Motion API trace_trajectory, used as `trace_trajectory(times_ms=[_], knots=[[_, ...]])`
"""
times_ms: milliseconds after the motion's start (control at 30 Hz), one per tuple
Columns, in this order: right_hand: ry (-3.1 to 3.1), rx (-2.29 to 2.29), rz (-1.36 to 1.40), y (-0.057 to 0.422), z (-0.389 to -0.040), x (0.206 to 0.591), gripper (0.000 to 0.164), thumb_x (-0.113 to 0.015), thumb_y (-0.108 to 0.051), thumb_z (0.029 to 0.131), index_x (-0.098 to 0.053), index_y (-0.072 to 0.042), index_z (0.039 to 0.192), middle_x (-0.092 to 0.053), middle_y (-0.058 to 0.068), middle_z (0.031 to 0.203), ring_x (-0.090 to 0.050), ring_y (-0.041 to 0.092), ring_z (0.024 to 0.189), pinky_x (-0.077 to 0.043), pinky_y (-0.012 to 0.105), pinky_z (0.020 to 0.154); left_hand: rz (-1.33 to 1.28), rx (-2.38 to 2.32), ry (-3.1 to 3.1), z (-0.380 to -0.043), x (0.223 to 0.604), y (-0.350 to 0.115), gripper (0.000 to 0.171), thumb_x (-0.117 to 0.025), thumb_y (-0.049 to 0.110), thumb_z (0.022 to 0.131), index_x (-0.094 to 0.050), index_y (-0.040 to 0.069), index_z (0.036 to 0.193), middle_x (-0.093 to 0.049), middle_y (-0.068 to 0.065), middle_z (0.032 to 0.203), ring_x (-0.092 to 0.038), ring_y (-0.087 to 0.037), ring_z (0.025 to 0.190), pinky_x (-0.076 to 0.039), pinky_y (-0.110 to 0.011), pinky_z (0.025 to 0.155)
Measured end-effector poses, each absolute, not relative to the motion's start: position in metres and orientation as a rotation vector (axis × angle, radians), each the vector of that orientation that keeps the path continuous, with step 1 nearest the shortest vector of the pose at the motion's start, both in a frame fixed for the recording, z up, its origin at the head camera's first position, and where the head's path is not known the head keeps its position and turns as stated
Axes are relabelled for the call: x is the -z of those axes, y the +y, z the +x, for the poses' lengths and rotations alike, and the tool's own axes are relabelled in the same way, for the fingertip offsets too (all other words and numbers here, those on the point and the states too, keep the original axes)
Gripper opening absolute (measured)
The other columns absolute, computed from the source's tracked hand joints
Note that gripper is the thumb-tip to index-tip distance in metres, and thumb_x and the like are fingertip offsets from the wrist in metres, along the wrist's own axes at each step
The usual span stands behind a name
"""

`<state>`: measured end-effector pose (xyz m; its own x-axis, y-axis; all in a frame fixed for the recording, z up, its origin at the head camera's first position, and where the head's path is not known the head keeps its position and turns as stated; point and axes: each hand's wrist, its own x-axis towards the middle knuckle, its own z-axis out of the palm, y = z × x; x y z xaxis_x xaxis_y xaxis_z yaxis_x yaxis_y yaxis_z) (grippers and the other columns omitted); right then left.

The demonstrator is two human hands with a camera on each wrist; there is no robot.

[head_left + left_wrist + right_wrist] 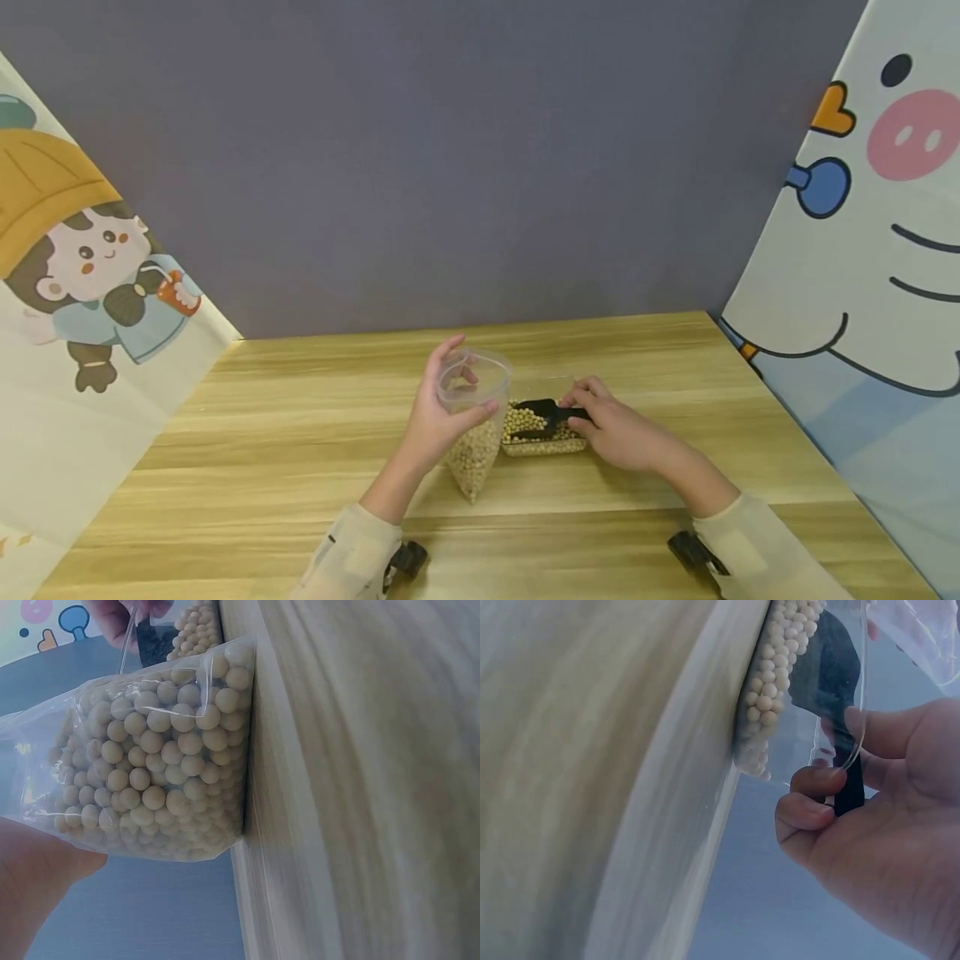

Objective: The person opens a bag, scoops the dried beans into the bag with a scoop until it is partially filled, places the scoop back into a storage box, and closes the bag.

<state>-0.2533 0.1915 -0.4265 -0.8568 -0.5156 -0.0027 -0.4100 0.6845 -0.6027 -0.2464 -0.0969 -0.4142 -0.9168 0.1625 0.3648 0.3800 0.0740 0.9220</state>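
Note:
A clear plastic bag point(480, 454) part-filled with soybeans stands on the table with its mouth spread wide. My left hand point(437, 414) holds it near the top, thumb on the near side and fingers at the far rim. In the left wrist view the soybeans point(154, 757) fill the lower part of the bag. Just right of it sits a clear plastic box point(543, 448) of soybeans. My right hand point(618, 423) grips the handle of a black scoop point(551, 414), whose blade lies among the beans. The right wrist view shows the scoop handle point(849, 787) between curled fingers and thumb.
The wood-grain table point(300, 450) ends at a grey panel point(465, 167) behind. Cartoon-printed panels flank it, a left one point(45, 400) and a right one point(900, 350). Both wrists carry small black cameras.

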Motion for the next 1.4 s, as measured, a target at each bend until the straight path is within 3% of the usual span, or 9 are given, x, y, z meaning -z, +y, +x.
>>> trace_trajectory(times_ms=[133, 267, 533, 767, 967, 1300, 1400], knots=[[2.712, 0.965, -0.741, 0.196, -0.254, 0.429, 0.029, -0.048, -0.016, 0.113, -0.058, -0.007, 0.139, -0.041, 0.021, 0.152, -0.059, 0.037, 0.128, -0.053, 0.053, 0.099, -0.555, 1.963, -2.177, -0.247, 0.415, -0.097, 0.098, -0.084, 0.000, 0.079, -0.035, 0.018, 0.162, -0.057, -0.016, 0.144, -0.056, -0.037, 0.121, -0.054, -0.055, 0.111], [2.700, 1.050, -0.726, 0.203, -0.259, 0.432, 0.027, -0.049, -0.015, 0.113, -0.059, -0.007, 0.136, -0.037, 0.024, 0.156, -0.047, 0.049, 0.143, -0.048, 0.063, 0.109, -0.563, 1.953, -2.179, -0.247, 0.415, -0.098, 0.097, -0.084, 0.001, 0.080, -0.035, 0.017, 0.162, -0.057, -0.017, 0.144, -0.057, -0.028, 0.118, -0.053, -0.052, 0.111], [2.619, 1.196, -0.684, 0.220, -0.267, 0.430, 0.031, -0.050, -0.020, 0.113, -0.057, -0.007, 0.140, -0.042, 0.020, 0.154, -0.038, 0.052, 0.149, -0.037, 0.073, 0.117, -0.547, 1.961, -2.180, -0.246, 0.414, -0.098, 0.097, -0.084, 0.000, 0.079, -0.036, 0.018, 0.162, -0.056, -0.015, 0.143, -0.057, -0.025, 0.118, -0.054, -0.055, 0.110], [2.584, 1.284, -0.604, 0.236, -0.272, 0.420, 0.037, -0.051, -0.025, 0.113, -0.054, -0.005, 0.144, -0.047, 0.024, 0.156, -0.040, 0.053, 0.148, -0.043, 0.069, 0.114, -0.566, 1.950, -2.169, -0.247, 0.414, -0.098, 0.096, -0.084, 0.000, 0.080, -0.036, 0.016, 0.161, -0.056, -0.016, 0.142, -0.057, -0.034, 0.120, -0.054, -0.056, 0.110], [2.605, 1.316, -0.560, 0.243, -0.270, 0.403, 0.040, -0.050, -0.026, 0.113, -0.053, -0.004, 0.147, -0.048, 0.026, 0.158, -0.042, 0.051, 0.149, -0.049, 0.063, 0.110, -0.582, 1.950, -2.178, -0.247, 0.412, -0.099, 0.097, -0.084, 0.001, 0.080, -0.035, 0.017, 0.162, -0.055, -0.017, 0.144, -0.056, -0.030, 0.119, -0.053, -0.058, 0.111], [2.673, 1.370, -0.516, 0.237, -0.259, 0.377, 0.041, -0.051, -0.029, 0.113, -0.053, -0.009, 0.149, -0.049, 0.024, 0.160, -0.045, 0.050, 0.148, -0.045, 0.069, 0.111, -0.568, 1.895, -2.290, -0.246, 0.413, -0.101, 0.104, -0.088, 0.010, 0.079, -0.030, 0.026, 0.165, -0.051, -0.016, 0.152, -0.052, -0.039, 0.131, -0.050, -0.062, 0.114], [2.724, 1.385, -0.535, 0.229, -0.252, 0.369, 0.040, -0.052, -0.027, 0.113, -0.056, -0.010, 0.149, -0.053, 0.021, 0.157, -0.051, 0.046, 0.143, -0.051, 0.059, 0.108, -0.601, 1.877, -2.305, -0.246, 0.413, -0.100, 0.106, -0.089, 0.011, 0.079, -0.029, 0.027, 0.165, -0.049, -0.016, 0.154, -0.050, -0.040, 0.133, -0.046, -0.065, 0.116]])
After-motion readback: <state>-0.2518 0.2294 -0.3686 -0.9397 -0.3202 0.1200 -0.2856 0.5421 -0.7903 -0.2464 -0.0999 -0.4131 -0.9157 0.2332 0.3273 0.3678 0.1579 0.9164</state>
